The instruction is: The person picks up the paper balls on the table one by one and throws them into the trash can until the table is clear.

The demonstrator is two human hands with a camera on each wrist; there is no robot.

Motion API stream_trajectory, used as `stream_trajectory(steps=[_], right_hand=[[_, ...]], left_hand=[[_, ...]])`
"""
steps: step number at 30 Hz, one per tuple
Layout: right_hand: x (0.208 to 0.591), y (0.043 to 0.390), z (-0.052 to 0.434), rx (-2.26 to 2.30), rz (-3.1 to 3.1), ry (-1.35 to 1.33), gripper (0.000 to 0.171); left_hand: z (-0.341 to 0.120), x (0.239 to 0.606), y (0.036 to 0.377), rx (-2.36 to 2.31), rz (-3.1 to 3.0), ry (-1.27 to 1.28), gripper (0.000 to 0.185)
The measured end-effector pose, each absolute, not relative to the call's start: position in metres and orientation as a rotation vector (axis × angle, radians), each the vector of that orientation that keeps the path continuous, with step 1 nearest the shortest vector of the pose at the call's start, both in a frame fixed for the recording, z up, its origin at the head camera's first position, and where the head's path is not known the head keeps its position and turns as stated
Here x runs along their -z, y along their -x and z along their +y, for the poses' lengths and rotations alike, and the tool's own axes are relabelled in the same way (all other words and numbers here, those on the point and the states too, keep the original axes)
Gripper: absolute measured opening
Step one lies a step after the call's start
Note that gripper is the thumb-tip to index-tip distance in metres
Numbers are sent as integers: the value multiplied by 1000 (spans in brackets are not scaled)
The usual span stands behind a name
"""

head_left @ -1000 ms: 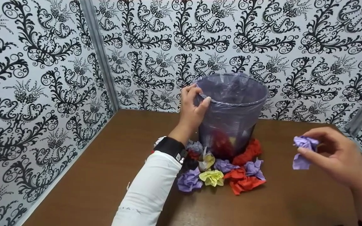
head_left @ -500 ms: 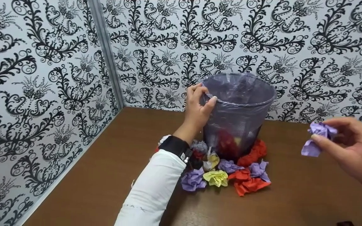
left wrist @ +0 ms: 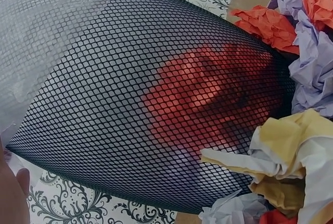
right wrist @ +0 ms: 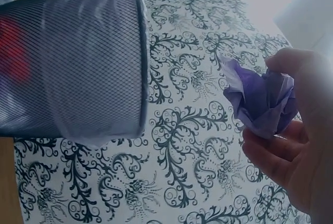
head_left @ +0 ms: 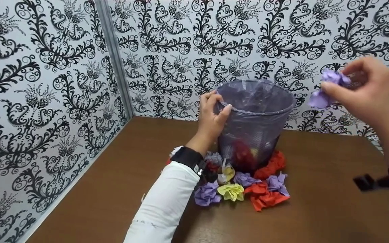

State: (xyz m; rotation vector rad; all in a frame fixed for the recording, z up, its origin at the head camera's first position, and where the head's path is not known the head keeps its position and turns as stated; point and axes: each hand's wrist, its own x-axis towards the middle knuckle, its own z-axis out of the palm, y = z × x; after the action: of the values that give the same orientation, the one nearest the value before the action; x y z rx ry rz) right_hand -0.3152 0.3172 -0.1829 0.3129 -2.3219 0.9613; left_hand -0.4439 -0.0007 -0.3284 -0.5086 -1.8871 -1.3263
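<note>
Head view above; wrists beside bin

The left hand was stretched forward, with the fingers curled over a rim and the thumb pressed on its outer side. The left arm wore a white sleeve and a dark wrist band. The right hand was raised high at the right, and its fingertips pinched a small wad.

The bin stands on the bench, near the far wall. Paper balls lie before it; one ball is up at its right.
</note>
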Motion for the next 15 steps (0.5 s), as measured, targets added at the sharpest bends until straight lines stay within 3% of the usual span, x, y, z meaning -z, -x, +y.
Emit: stream_trajectory(steps=[6,15], right_hand=[[153,340,290,-885,-2380,-317,43],[139,375,256,-782,-2447,-357,55]], left_hand=[[-3,328,442,1306,-1898,487,39],[-1,327,442,1281,-1915,487,39]])
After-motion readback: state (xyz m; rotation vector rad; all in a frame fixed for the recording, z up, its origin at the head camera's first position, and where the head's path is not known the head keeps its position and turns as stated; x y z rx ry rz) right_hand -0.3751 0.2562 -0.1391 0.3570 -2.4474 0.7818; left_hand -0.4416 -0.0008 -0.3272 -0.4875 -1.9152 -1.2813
